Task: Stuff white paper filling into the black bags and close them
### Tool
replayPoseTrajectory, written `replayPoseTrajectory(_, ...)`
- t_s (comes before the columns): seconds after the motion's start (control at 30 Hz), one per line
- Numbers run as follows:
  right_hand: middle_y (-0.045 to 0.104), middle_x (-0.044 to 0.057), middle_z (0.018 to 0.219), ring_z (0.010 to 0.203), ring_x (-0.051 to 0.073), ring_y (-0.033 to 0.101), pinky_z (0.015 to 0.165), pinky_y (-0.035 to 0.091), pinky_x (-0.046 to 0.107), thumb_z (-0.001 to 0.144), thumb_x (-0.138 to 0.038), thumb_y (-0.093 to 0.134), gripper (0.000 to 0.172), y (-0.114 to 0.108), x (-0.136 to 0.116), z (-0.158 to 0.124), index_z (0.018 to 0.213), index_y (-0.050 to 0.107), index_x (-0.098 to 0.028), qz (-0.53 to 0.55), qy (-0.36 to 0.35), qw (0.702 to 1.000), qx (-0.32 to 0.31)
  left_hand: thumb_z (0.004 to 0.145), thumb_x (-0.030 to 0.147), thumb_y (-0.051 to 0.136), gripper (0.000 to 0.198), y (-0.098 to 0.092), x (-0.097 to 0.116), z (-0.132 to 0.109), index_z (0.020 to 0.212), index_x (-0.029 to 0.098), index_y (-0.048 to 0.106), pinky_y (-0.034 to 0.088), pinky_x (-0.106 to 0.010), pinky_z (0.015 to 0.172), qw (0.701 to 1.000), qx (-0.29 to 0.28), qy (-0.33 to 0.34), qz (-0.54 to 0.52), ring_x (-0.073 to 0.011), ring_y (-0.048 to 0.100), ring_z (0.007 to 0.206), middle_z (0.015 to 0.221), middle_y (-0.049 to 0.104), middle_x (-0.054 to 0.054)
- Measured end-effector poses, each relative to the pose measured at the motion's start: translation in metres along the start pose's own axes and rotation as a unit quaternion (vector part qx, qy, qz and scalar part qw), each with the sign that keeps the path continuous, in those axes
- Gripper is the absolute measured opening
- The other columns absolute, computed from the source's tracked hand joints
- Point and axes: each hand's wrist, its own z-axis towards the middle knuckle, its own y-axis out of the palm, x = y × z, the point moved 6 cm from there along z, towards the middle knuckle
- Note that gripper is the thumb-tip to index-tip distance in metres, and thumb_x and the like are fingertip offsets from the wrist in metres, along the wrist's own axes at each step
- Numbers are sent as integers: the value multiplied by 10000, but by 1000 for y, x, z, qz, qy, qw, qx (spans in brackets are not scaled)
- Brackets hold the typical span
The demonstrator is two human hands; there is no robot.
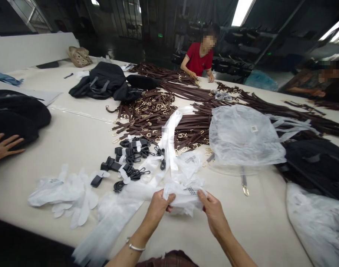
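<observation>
Left hand [158,208]: thumb on top and fingers curled beneath, pinching one side of a crumpled white translucent plastic bag [184,198] with a small grey printed mark.
Right hand [213,212]: pinching the opposite side in the same way; the hands are slightly apart, not pressed together.
Bag's place: gathered between the hands, near the front of the cream worktop [242,226], beside a long white plastic strip [169,144].
Arms: both forearms reach in from the near edge, elbows out of view; a thin silver bracelet [136,246] circles the left wrist.
Risk: the thin film could tear if pulled hard between the hands, or snag on the black plastic clips [127,155] or the gold clasps on the dark brown leather straps [155,115] nearby.
Around: a clear plastic bag [246,135] lies to the right. At far left, another person's hand [4,147] rests beside a black fabric bag [16,115]. A co-worker in a red T-shirt [198,59] handles straps across the worktop.
</observation>
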Motion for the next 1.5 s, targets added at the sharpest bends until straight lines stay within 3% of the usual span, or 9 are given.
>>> replayPoseTrajectory(0.27,741,37,851,865,234,684,752,579,313,542,-416,942,451,-10,7,15,845,715,-172,284,73,954,58,592,849,657,706,-1,-14,-10,710,163,539,176,-206,403,999,-21,-23,-35,-52,277,403,486,410,72)
replayPoseTrajectory(0.4,734,45,874,813,215,677,678,568,302,613,-452,905,446,-12,1,18,888,701,-166,240,73,968,9,736,817,575,675,-13,-9,-10,740,144,614,440,-251,558,997,27,1,-70,-144,537,567,596,589,-28)
replayPoseTrajectory(0.57,686,-1,798,690,148,624,633,524,265,553,-399,932,503,11,5,8,887,622,-187,189,69,979,-30,705,666,755,795,25,18,-18,1315,192,568,490,-414,962,968,-202,77,-130,-310,588,1162,1275,629,-151)
replayPoseTrajectory(0.7,576,-66,651,569,119,531,566,453,244,569,-419,891,640,35,10,-1,1105,611,-210,78,30,995,-55,777,527,713,498,37,20,-11,1068,124,690,501,-354,851,987,-135,81,-29,-268,650,922,997,727,-111)
replayPoseTrajectory(0.8,528,-42,583,549,130,488,551,416,263,618,-549,806,496,39,3,-5,894,683,-157,-20,-19,998,-61,798,459,632,336,27,17,-3,807,128,687,433,-284,643,994,-35,69,77,-197,577,702,739,676,-39)
replayPoseTrajectory(1.0,465,-24,505,524,141,441,540,383,281,697,-746,635,568,18,-7,0,564,532,-203,-130,-33,991,-9,792,483,594,387,12,17,-2,559,193,487,290,-257,528,988,-35,69,133,-122,409,526,512,463,45)
replayPoseTrajectory(1.2,499,-15,512,522,135,463,549,402,280,716,-775,616,606,8,-6,4,582,566,-186,-104,-31,994,-6,837,505,495,411,6,16,-6,558,203,500,375,-270,566,988,-27,55,145,-145,498,521,510,517,13)
replayPoseTrajectory(1.37,668,103,1147,973,259,665,818,549,382,624,-625,820,761,23,0,-4,1216,623,-188,44,34,995,-79,767,482,596,318,14,14,-5,885,189,554,425,-244,491,996,-42,26,73,-141,543,491,621,609,23)
replayPoseTrajectory(1.5,717,62,916,779,206,662,725,536,334,673,-547,803,592,39,12,-8,1099,666,-159,75,63,989,-115,789,478,624,304,23,18,-10,868,204,517,430,-230,464,996,-48,40,68,-150,574,462,554,607,38)
